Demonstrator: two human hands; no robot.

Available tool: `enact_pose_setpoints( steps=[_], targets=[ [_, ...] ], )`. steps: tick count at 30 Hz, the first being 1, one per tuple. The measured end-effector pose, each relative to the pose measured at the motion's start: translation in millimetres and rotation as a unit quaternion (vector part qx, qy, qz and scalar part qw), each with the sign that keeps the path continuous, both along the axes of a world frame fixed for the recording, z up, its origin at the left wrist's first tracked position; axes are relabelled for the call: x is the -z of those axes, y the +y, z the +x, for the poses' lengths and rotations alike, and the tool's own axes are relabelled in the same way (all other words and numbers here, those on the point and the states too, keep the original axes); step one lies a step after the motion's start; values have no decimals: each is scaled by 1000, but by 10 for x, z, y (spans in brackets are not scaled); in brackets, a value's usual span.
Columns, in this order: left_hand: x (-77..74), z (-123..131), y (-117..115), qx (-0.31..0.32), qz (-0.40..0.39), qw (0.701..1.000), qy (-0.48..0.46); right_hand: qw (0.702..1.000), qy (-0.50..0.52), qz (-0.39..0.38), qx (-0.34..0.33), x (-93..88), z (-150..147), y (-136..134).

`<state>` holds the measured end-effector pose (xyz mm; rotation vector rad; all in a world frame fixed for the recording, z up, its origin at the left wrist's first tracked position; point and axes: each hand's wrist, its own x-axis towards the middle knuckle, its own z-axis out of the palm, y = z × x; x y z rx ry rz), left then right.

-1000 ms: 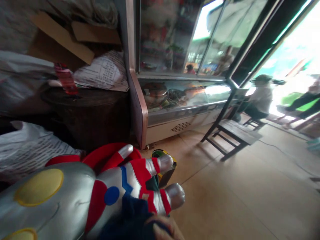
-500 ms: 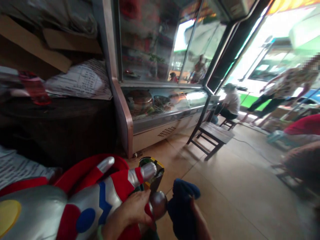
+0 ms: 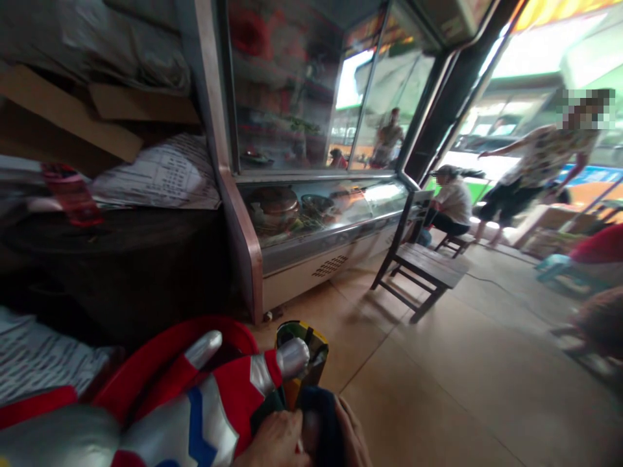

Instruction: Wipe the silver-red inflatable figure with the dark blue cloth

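Left hand [image 3: 275, 442] closed round plush hero doll [image 3: 195, 408] leg, near bottom | right hand [image 3: 353, 436] pinching dark blue cloth [image 3: 318, 421] over its foot (grip partly hidden) | doll looks soft, light, slippery-skinned; hold by limb | display fridge [image 3: 311, 220] far.

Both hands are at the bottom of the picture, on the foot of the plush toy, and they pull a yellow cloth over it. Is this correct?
Not quite: the head view shows the cloth is dark blue, not yellow. The left hand and right hand do work at the plush toy's foot.
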<state>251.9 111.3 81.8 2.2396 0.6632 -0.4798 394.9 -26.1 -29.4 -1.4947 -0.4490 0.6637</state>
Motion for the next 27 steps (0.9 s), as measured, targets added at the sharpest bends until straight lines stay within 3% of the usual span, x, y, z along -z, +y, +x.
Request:
enact_pose_setpoints(
  steps=[2,5,7,9,13,16,19,27],
  targets=[
    [-164,21,99,-31,35,999,8,995,93,17,-13,-153,178,-23],
    [-396,96,358,-88,178,979,-38,975,210,41,-52,-425,401,33],
    [-462,157,565,-96,232,968,-5,958,271,64,-67,-592,503,145],
    [-435,199,745,-99,213,972,32,948,303,73,-68,-718,545,310],
    [-257,189,906,-77,181,980,-9,974,212,61,-48,-821,414,732],
    [-177,146,889,-81,197,976,-33,993,32,40,-111,-831,245,1057],
    [-151,121,861,-99,201,974,-36,978,-135,14,-161,-837,138,1306],
    [-165,65,884,-99,171,979,-50,987,-152,6,-60,-768,-18,1498]
  ],
)
